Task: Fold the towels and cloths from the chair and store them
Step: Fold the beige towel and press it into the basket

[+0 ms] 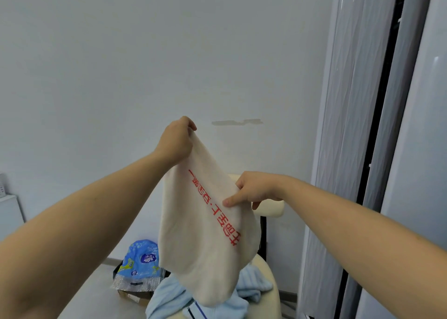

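Observation:
A cream-white towel [200, 241] with red printed characters hangs in the air in front of me. My left hand [177, 142] pinches its top corner high up. Lower and to the right, my right hand [256, 189] pinches the towel's right edge between thumb and fingers. The towel's bottom end droops over a heap of light blue cloths [174, 294] lying on the seat of a cream chair [268, 277]. The chair's backrest [273, 208] shows just behind my right hand.
A blue printed plastic pack [141, 260] sits on a box on the floor left of the chair. A white wall is ahead. Tall white wardrobe doors [358, 149] with a dark gap stand at the right. A white cabinet [9, 212] is at the far left.

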`<state>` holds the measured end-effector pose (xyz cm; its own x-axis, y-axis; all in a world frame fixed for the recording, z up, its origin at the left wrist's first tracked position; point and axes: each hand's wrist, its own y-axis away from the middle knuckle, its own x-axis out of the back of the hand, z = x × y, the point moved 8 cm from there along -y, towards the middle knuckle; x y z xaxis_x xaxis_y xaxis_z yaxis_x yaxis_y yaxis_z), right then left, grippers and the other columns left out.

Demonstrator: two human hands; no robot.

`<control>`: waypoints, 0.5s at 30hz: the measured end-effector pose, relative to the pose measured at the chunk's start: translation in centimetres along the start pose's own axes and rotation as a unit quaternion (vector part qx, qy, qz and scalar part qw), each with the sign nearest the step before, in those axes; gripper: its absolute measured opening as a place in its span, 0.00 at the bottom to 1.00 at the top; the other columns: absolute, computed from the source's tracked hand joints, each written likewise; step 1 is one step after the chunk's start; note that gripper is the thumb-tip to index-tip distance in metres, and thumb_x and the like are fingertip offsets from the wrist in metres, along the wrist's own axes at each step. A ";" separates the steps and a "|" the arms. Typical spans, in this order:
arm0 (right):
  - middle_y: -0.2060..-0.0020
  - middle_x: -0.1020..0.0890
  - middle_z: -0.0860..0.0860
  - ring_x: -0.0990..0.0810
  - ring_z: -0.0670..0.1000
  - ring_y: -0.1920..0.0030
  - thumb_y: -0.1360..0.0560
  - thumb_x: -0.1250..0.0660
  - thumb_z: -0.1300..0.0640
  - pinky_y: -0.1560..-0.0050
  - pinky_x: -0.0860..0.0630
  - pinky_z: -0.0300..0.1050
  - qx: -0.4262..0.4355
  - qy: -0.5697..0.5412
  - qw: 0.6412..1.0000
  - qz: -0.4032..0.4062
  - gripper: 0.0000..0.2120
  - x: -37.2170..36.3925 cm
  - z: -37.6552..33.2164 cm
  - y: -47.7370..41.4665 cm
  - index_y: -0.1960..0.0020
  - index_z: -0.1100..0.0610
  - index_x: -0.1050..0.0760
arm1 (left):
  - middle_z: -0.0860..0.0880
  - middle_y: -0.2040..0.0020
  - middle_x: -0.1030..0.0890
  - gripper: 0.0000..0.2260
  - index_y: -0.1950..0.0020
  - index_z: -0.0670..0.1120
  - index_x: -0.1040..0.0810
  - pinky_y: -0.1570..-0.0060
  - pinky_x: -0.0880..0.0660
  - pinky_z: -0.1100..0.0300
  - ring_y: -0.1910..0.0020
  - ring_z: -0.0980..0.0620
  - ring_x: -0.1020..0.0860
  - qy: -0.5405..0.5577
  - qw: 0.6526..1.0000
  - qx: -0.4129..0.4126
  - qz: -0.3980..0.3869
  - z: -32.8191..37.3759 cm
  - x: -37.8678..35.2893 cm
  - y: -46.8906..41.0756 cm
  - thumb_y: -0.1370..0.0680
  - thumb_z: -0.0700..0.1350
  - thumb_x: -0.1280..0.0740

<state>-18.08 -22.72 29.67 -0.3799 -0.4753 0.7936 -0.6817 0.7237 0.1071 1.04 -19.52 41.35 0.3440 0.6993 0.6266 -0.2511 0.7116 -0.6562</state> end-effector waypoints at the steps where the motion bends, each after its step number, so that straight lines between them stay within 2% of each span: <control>1: 0.62 0.16 0.43 0.19 0.45 0.58 0.28 0.23 0.45 0.62 0.21 0.41 0.000 0.005 1.000 0.000 0.09 0.0 0.2 0.1 0.63 0.48 0.17 | 0.44 0.40 0.23 0.17 0.38 0.44 0.25 0.47 0.32 0.57 0.40 0.45 0.26 -0.002 1.000 0.015 0.003 -0.8 0.4 -0.1 0.21 0.33 0.46; 4: 0.64 0.18 0.45 0.21 0.47 0.60 0.28 0.23 0.44 0.63 0.22 0.41 -0.001 0.020 1.000 0.007 0.12 0.0 0.5 0.3 0.66 0.49 0.18 | 0.45 0.40 0.22 0.17 0.38 0.45 0.24 0.44 0.28 0.51 0.40 0.44 0.25 -0.017 0.998 0.053 0.009 -2.8 1.4 -0.2 0.21 0.33 0.45; 7: 0.62 0.18 0.46 0.20 0.49 0.58 0.28 0.25 0.43 0.60 0.19 0.43 -0.001 0.044 0.999 0.007 0.12 0.1 0.8 0.4 0.64 0.49 0.18 | 0.46 0.39 0.22 0.18 0.38 0.47 0.25 0.38 0.28 0.44 0.39 0.43 0.26 -0.037 0.996 0.077 0.012 -4.1 2.3 0.1 0.22 0.34 0.46; 12: 0.59 0.17 0.49 0.18 0.50 0.58 0.26 0.27 0.44 0.61 0.19 0.43 -0.014 0.086 0.996 0.003 0.10 -0.1 1.4 0.4 0.59 0.50 0.18 | 0.43 0.39 0.24 0.18 0.37 0.44 0.24 0.46 0.28 0.53 0.45 0.46 0.28 -0.010 0.993 0.110 0.029 -6.2 3.4 0.2 0.22 0.32 0.47; 15: 0.62 0.14 0.48 0.15 0.49 0.59 0.25 0.28 0.45 0.62 0.22 0.41 -0.029 0.088 0.995 -0.024 0.10 -0.6 2.1 0.8 0.58 0.52 0.18 | 0.42 0.37 0.24 0.17 0.37 0.43 0.24 0.47 0.29 0.53 0.40 0.43 0.26 0.007 0.990 0.135 0.040 -7.4 4.0 0.2 0.20 0.34 0.46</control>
<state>-19.67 -22.94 28.05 -0.2297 -0.4186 0.8787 -0.6576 0.7323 0.1770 9.09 -17.06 40.59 0.3252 0.7541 0.5706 -0.5103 0.6479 -0.5654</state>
